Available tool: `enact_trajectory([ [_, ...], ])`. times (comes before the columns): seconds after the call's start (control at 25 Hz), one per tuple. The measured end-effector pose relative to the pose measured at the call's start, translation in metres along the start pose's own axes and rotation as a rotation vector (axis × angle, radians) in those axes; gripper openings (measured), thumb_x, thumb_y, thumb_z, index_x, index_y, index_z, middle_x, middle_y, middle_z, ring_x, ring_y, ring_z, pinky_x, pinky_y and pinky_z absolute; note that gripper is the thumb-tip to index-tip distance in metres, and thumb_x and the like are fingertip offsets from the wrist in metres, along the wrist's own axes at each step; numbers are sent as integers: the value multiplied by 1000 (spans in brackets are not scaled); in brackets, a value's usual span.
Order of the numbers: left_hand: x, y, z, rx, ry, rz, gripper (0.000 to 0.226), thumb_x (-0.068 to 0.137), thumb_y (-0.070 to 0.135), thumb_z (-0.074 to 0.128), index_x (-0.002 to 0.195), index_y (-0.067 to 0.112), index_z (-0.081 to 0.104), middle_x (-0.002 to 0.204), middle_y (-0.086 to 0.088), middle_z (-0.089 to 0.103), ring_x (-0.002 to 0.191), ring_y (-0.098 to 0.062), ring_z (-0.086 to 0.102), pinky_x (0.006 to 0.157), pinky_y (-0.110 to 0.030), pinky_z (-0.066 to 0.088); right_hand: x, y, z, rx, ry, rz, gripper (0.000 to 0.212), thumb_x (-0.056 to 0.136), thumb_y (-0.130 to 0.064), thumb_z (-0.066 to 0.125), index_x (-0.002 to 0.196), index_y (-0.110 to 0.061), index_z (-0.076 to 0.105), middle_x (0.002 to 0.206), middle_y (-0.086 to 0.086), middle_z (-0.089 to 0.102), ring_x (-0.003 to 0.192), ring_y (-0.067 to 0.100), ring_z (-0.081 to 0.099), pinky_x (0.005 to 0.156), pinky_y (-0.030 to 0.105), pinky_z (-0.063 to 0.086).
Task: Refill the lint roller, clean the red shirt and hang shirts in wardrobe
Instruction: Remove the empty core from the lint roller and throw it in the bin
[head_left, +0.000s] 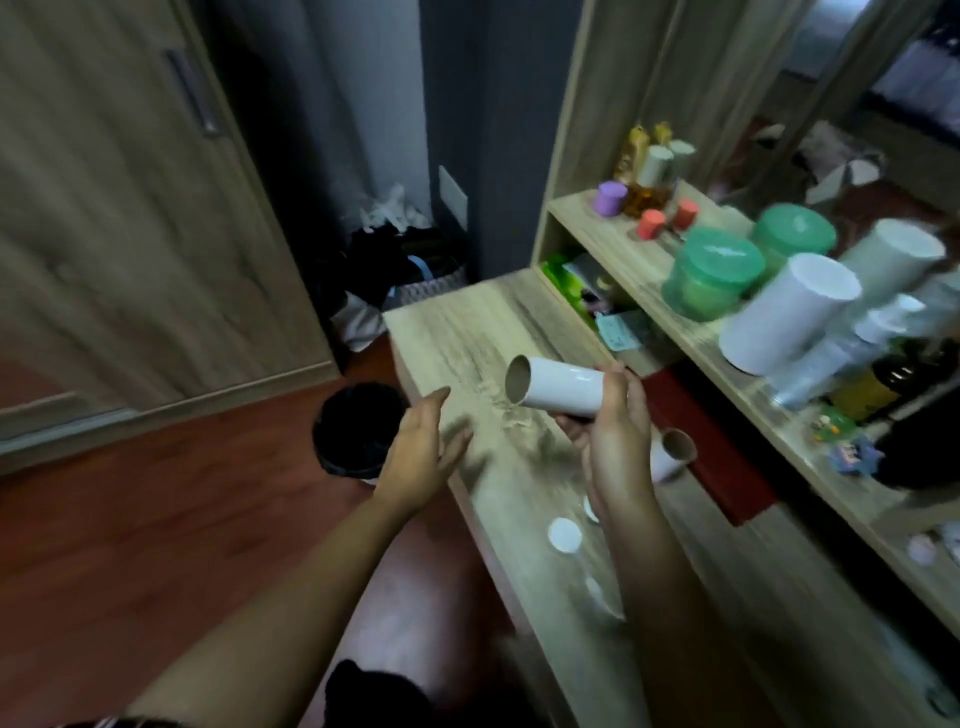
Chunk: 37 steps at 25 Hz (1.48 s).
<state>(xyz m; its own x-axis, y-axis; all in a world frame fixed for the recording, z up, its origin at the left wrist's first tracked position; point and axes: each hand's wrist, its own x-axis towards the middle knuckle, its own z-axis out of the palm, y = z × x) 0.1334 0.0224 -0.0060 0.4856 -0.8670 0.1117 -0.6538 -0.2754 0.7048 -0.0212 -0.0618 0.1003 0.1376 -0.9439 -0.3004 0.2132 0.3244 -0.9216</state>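
Here the right hand (615, 441) grips a white refill roll (558, 387) by its near end, fingers curled round it, its hollow brown cardboard core facing left above the pale wood-grain desk (467, 332). The left hand (421, 457) hovers open-fingered at the desk's left edge. A second roll (675, 452) lies just right of the right hand. On the floor, left, a round black bin (332, 462) looks dark inside; contents cannot be told.

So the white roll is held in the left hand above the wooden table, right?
No. The head view shows the right hand gripping the white roll above the wooden table; the left hand is open and holds nothing.
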Motion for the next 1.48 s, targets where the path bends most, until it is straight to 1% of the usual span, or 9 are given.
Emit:
enact_trajectory([
  [0.24, 58, -133, -102, 61, 79, -153, 56, 92, 27, 52, 139, 3, 34, 140, -18, 43, 131, -33, 37, 107, -36, 28, 25, 74, 166, 105, -117, 138, 29, 97, -25, 41, 120, -10, 45, 102, 11, 53, 79, 17, 59, 50, 20, 53],
  [0.36, 92, -209, -138, 61, 80, -265, 53, 92, 20, 54, 136, -2, 37, 136, -23, 46, 128, -36, 41, 106, -37, 31, 43, 123, 237, 243, -144, 277, 34, 95, -25, 42, 124, -6, 42, 105, 16, 54, 79, 20, 61, 61, 24, 55],
  [0.48, 120, -283, -137, 46, 73, -380, 49, 90, 15, 56, 131, -7, 42, 130, -27, 51, 122, -37, 47, 103, -37, 34, 72, 187, 277, 253, -130, 324, 50, 78, -21, 55, 125, -9, 42, 116, 18, 49, 88, 24, 61, 70, 28, 53],
  [0.56, 138, -339, -112, 20, 43, -446, 47, 90, 15, 55, 130, -7, 44, 128, -27, 52, 120, -37, 49, 100, -36, 36, 100, 243, 295, 186, -97, 378, 45, 77, -14, 57, 119, -12, 41, 121, 18, 45, 99, 29, 58, 72, 29, 53],
  [0.68, 151, -421, -49, 10, -76, -508, 48, 92, 19, 51, 133, -3, 41, 132, -24, 51, 122, -36, 47, 99, -35, 37, 145, 339, 301, 71, -1, 483, 40, 88, -5, 55, 125, -9, 40, 131, 21, 42, 110, 33, 55, 74, 28, 55],
  [1.0, 187, -594, 101, 61, -120, -744, 55, 96, 33, 43, 139, 0, 31, 135, -24, 45, 116, -40, 49, 87, -41, 44, 248, 542, 269, -328, -29, 517, 29, 89, -18, 55, 113, -14, 41, 116, 12, 47, 91, 21, 63, 68, 26, 51],
  [1.16, 196, -634, 144, 27, -76, -892, 54, 95, 36, 45, 133, -2, 35, 121, -28, 54, 106, -43, 55, 81, -44, 46, 266, 596, 256, -478, -54, 549, 24, 93, -32, 48, 110, -16, 43, 106, 7, 52, 89, 20, 58, 62, 25, 46],
  [1.32, 198, -648, 167, 79, -43, -867, 34, 99, 30, 37, 106, -3, 43, 98, -31, 60, 90, -46, 58, 69, -42, 41, 287, 627, 259, -618, -160, 541, 20, 96, -37, 37, 110, -23, 40, 93, -3, 50, 80, 16, 55, 59, 27, 44],
  [1.48, 195, -649, 167, 124, -34, -798, 30, 101, 25, 31, 102, -3, 43, 94, -30, 62, 87, -45, 57, 67, -40, 34, 305, 648, 270, -697, -302, 616, 23, 97, -38, 35, 113, -23, 37, 93, -4, 49, 81, 13, 55, 64, 26, 48],
])
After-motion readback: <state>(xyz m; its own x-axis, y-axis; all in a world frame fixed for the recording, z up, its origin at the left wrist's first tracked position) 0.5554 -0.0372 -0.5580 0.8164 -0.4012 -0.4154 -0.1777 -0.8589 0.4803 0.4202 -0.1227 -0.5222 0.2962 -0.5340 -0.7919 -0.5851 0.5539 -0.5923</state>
